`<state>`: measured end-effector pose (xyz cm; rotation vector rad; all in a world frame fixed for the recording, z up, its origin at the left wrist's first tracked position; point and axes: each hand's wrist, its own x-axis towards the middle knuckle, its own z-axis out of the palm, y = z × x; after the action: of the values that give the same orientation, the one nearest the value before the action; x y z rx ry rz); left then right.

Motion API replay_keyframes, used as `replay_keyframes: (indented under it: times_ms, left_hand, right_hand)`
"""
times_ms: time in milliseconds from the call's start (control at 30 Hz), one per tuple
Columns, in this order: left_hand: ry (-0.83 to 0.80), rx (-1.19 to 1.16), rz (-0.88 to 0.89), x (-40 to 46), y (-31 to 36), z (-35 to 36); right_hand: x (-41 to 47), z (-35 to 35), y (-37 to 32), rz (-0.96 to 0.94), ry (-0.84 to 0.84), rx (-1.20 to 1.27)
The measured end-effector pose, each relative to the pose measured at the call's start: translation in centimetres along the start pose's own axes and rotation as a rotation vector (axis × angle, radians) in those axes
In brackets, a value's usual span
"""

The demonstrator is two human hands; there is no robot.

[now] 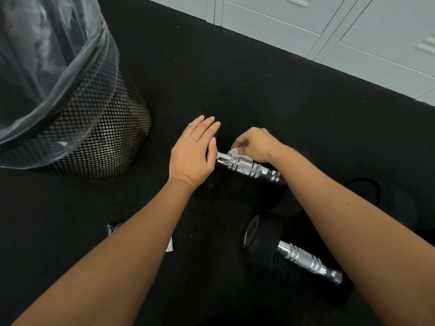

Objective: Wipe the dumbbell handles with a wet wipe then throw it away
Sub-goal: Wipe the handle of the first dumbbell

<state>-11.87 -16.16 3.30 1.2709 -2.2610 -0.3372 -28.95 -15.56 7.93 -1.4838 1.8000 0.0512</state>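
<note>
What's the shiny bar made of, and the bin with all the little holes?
The dumbbell handle looks like polished chrome-plated metal: it mirrors light and has ridged rings. The bin seems to be black metal mesh, judging by its diamond-shaped holes, with a clear plastic bag lining it, thin and wrinkly.

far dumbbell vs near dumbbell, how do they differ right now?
The far dumbbell has both hands on it: the left hand rests flat on its end, and the right hand presses the wet wipe to its handle. The near dumbbell lies untouched, its black end plainly visible. Both have knurled chrome handles and lie on the black floor.
</note>
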Motion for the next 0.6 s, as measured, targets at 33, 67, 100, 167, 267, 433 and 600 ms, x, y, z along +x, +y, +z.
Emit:
replay_keyframes:
  times_ms: [33,67,100,167,267,433,600]
  left_hand:
    - [-0.002,-0.001,-0.001,0.0,0.0,0.0]
    - [-0.002,-0.002,-0.002,0.0,0.0,-0.1]
    - [-0.001,-0.003,-0.005,0.0,0.1,-0.1]
    - [-0.001,-0.011,-0.007,0.0,0.1,-0.1]
    - [0.002,-0.007,-0.003,0.0,0.2,-0.1]
    - [-0.004,0.0,-0.014,0.0,0.3,-0.3]
    - [-0.006,-0.004,-0.013,0.0,0.3,-0.3]
  right_hand:
    - [-0.2,-0.2,0.5,-0.011,0.002,0.003]
    - [-0.3,-0.4,0.9,-0.007,-0.004,-0.007]
    - [-0.2,-0.5,1.2,0.006,-0.016,-0.036]
    - [0.0,-0.4,1.1,0.026,-0.035,-0.115]
    - [0.1,0.3,0.0,-0.014,0.065,-0.155]
    - [-2.7,2.6,0.3,-0.059,0.172,-0.194]
    - [-4.5,4.2,1.7,0.014,0.34,-0.252]
